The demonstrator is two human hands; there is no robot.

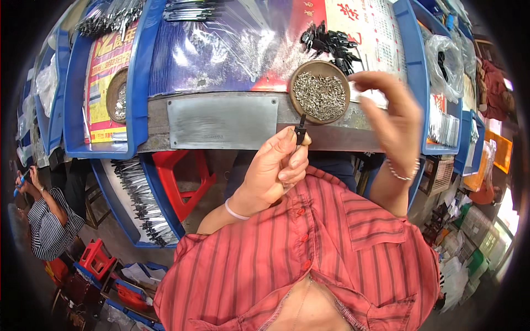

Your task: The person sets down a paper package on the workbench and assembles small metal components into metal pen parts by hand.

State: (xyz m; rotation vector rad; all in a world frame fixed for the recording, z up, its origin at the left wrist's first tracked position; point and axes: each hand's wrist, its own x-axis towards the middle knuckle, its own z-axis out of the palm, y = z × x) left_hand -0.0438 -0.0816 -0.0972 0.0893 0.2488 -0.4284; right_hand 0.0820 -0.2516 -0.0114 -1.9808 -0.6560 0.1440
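My left hand (pixel 276 168) is closed on a small black plastic part (pixel 300 132), held upright between thumb and fingers at the bench's near edge. Its narrow tip points toward a round brown dish (pixel 293 102) full of small silvery metal pins or rivets (pixel 320 94). To the right of that dish, my right hand (pixel 395 113) hovers with thumb and forefinger apart; motion blurs it, and I see nothing between its fingers. Just beyond the dish lies a heap of black plastic parts (pixel 329 44).
A metal plate (pixel 221 122) is fixed along the bench edge. Blue trays (pixel 138 83) flank the work area; the left one holds another small dish (pixel 115 96). Bundled thin metal pieces (pixel 190 10) lie at the back. Below stand a red stool (pixel 179 187) and a tray of black-handled pieces (pixel 143 198). Another person (pixel 52 220) works far left.
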